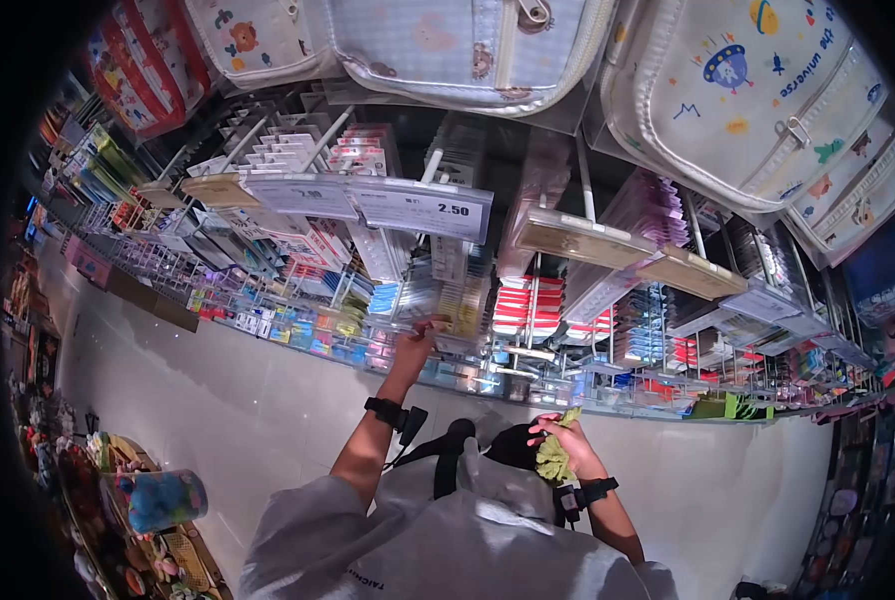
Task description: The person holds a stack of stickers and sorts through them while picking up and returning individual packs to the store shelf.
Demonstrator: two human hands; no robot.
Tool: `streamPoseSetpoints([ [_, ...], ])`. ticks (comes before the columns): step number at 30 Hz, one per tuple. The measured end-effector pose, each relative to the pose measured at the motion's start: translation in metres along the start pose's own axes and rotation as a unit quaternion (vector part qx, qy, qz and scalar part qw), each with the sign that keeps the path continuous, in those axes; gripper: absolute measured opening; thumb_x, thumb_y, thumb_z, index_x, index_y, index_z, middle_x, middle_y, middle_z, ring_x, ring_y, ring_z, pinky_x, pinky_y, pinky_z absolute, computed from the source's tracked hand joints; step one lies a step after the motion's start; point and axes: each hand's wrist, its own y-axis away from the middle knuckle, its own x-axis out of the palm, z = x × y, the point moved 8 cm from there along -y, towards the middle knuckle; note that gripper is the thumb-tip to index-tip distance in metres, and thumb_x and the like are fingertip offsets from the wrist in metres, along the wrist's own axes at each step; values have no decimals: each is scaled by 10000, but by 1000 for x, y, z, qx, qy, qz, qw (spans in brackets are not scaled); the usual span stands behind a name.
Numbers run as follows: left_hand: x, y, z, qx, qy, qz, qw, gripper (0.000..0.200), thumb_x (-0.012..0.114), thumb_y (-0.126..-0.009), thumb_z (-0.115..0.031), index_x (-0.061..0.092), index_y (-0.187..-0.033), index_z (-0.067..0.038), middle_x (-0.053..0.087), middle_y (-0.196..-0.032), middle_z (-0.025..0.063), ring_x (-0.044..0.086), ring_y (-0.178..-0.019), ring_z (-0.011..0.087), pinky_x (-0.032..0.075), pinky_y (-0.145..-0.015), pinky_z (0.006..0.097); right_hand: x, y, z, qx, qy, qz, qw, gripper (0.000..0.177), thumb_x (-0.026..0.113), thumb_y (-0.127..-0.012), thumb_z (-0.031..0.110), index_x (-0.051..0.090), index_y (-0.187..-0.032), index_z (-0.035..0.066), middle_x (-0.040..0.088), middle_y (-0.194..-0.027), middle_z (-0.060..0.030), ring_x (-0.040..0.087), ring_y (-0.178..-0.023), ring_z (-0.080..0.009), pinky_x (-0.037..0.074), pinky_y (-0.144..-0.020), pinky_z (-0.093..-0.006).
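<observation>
My left hand (420, 340) reaches up to the hanging packs (460, 305) on the rack, its fingers at their lower edge. Its fingers are too small and blurred to tell whether they grip a pack. Near my waist, my right hand (570, 443) is closed around a crumpled yellow-green cloth (556, 452), which hangs out on both sides of the fingers. Red-and-white packs (530, 307) hang on hooks to the right of my left hand. Above it is a price strip (423, 208) reading 2.50.
Large printed bags (738, 90) hang along the top. Metal hooks and price strips stick out from the rack toward me. At the lower left stands a display of plush toys, with a blue one (163, 500). The pale tiled floor (258, 400) lies below the rack.
</observation>
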Motion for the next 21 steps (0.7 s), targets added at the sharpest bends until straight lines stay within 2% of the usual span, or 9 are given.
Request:
streamPoseSetpoints([
  [1, 3, 1, -15, 44, -2, -23, 999, 246, 549, -774, -59, 566, -1018, -37, 579, -835, 22, 513, -762, 69, 400, -672, 206, -1, -1, 0, -2, -1, -2, 1000, 225, 553, -786, 110, 462, -948, -16, 583, -814, -151, 600, -649, -253, 470, -522, -318],
  [5, 3, -3, -8, 95, -46, -29, 994, 203, 534, -784, -56, 569, -981, -20, 581, -844, 25, 521, -777, 76, 410, -694, 216, -10, -6, -4, -28, -16, -3, 999, 210, 544, -790, 104, 471, -946, -15, 582, -812, -147, 601, -654, -247, 473, -530, -312],
  [7, -4, 4, -14, 154, -68, -76, 983, 172, 529, -786, -55, 570, -948, -13, 584, -864, 37, 530, -798, 92, 413, -728, 226, -9, -4, 0, -25, -17, -12, 999, 204, 539, -791, 100, 476, -948, -14, 582, -815, -146, 603, -661, -246, 479, -536, -308],
  [10, -1, 8, -15, 110, -61, -53, 991, 186, 512, -784, -39, 564, -961, -15, 584, -890, 44, 529, -818, 105, 410, -748, 229, -11, -6, -3, -15, -18, -14, 1000, 194, 533, -793, 96, 481, -950, -7, 582, -818, -147, 605, -664, -246, 483, -538, -308],
  [16, 0, 13, -18, 159, -23, -34, 986, 243, 486, -769, -5, 547, -1003, -18, 577, -918, 44, 524, -849, 108, 408, -761, 235, -8, -15, -10, -2, -15, 8, 1000, 200, 540, -788, 98, 482, -953, 1, 579, -816, -142, 604, -661, -252, 484, -535, -312],
  [21, -5, 6, -4, 134, -6, -56, 989, 238, 498, -768, -7, 545, -1002, -6, 575, -910, 55, 524, -839, 106, 408, -756, 236, -3, -10, -8, 1, -15, -4, 1000, 183, 561, -787, 127, 494, -915, 14, 574, -793, -133, 599, -642, -252, 470, -524, -308],
])
